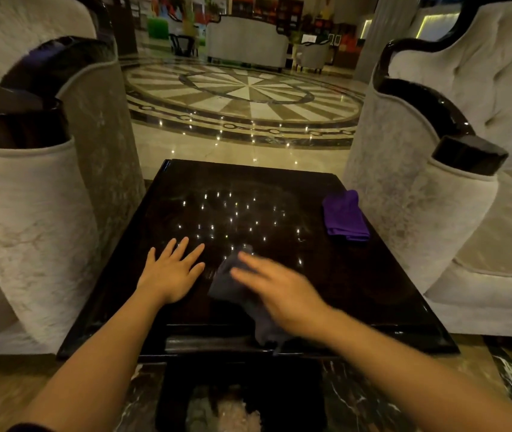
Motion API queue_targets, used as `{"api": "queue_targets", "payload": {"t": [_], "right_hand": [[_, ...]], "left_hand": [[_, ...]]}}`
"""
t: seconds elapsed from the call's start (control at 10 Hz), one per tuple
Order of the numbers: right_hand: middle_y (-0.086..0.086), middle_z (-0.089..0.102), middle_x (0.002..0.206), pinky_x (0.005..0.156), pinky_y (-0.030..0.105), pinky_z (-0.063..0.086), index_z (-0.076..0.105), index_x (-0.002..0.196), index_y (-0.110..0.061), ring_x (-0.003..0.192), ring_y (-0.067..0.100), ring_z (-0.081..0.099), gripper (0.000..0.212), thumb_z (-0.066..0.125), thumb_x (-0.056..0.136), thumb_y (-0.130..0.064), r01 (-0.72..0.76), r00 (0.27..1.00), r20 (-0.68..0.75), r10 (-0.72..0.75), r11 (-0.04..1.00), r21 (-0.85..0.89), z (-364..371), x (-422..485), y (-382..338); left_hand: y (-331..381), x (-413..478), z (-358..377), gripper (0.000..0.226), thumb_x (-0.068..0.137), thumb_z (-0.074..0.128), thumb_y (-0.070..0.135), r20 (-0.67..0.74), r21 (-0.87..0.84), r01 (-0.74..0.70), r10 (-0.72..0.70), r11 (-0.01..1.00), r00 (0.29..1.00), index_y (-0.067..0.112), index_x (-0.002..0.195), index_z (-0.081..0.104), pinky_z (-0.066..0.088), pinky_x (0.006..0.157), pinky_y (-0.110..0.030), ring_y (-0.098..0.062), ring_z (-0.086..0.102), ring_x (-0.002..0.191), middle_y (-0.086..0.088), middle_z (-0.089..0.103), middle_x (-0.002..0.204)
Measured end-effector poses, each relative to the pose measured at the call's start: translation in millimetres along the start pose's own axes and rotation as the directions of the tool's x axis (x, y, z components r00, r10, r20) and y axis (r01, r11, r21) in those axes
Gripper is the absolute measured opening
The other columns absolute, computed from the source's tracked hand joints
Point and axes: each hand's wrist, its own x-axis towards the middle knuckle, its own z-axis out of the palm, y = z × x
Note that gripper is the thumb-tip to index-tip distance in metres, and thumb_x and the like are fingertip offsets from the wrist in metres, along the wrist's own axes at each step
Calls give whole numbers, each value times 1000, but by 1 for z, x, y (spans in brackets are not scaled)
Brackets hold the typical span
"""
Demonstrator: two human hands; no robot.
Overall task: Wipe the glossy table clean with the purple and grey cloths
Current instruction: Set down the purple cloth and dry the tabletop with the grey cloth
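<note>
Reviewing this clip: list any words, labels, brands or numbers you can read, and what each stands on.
None can be read.
Table, purple cloth, grey cloth: no print or label shows.
Armchairs: no tags visible.
Colourful displays at the far end of the lobby: any lettering there is too small and blurred to read.

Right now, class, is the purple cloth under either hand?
No: the purple cloth lies folded alone near the table's right edge, while the right hand presses the grey cloth.
</note>
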Motion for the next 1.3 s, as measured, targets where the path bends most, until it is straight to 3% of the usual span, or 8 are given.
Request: {"api": "queue_targets", "payload": {"t": [0.1,0.2,0.3,0.4,0.6,0.7,1.0,1.3], "right_hand": [[20,34,146,106,46,37,45,132,-11,131,38,38,46,46,87,-2,-134,991,-11,133,986,-99,-16,24,42],[9,17,155,110,38,27,29,140,-21,139,29,23,50,40,93,-10,-267,962,-15,274,919,-291,-24,49,100],[11,9,156,109,44,28,23,142,-21,140,32,18,49,38,96,-20,-376,909,37,416,853,-363,-16,63,145],[10,0,157,115,42,14,14,145,-22,143,31,5,53,34,97,-34,-521,789,230,570,819,-241,0,67,164],[8,0,157,115,40,11,15,144,-25,142,31,8,60,37,93,-46,-630,726,240,644,763,-145,28,73,176],[7,-1,157,117,42,15,21,143,-28,142,32,11,54,40,94,-38,-661,705,231,671,739,-127,34,78,178],[3,9,157,116,36,12,32,139,-29,143,22,9,48,42,93,-19,-434,860,277,428,900,-46,53,81,119],[-1,11,156,115,32,9,33,139,-27,143,19,10,46,39,95,-12,-215,907,383,175,974,65,54,52,28]], "left_hand": [[0,-1,0,53,94,14,51,7,-10,1,-1,1000,1000,39,143,-2,-5,115,-50,-20,-10,144,1,-7,157],[0,-1,-1,53,94,14,51,8,-7,6,-6,1000,1000,39,143,-1,-5,115,-49,-20,-10,144,1,-7,157],[0,-1,-3,53,94,14,51,15,-3,8,-8,1000,1000,39,143,-1,-5,115,-49,-19,-11,144,1,-7,157],[0,-1,-3,53,94,14,51,17,9,5,-5,1000,1000,39,143,-1,-5,115,-49,-19,-11,144,1,-7,157],[1,-1,-3,53,94,14,52,20,8,-2,1,1000,1000,40,143,0,-5,114,-50,-19,-11,144,2,-6,157],[1,-1,-3,53,94,14,51,4,12,-5,5,1000,1000,39,143,0,-5,114,-50,-20,-10,144,0,-6,157],[2,-2,-3,53,94,14,52,7,6,-4,4,1000,1000,38,143,0,-5,114,-51,-21,-9,144,0,-5,157],[3,-2,-1,53,94,18,49,-1,9,0,0,1000,1000,38,144,2,-3,114,-52,-22,-7,144,-1,-3,158]]}}
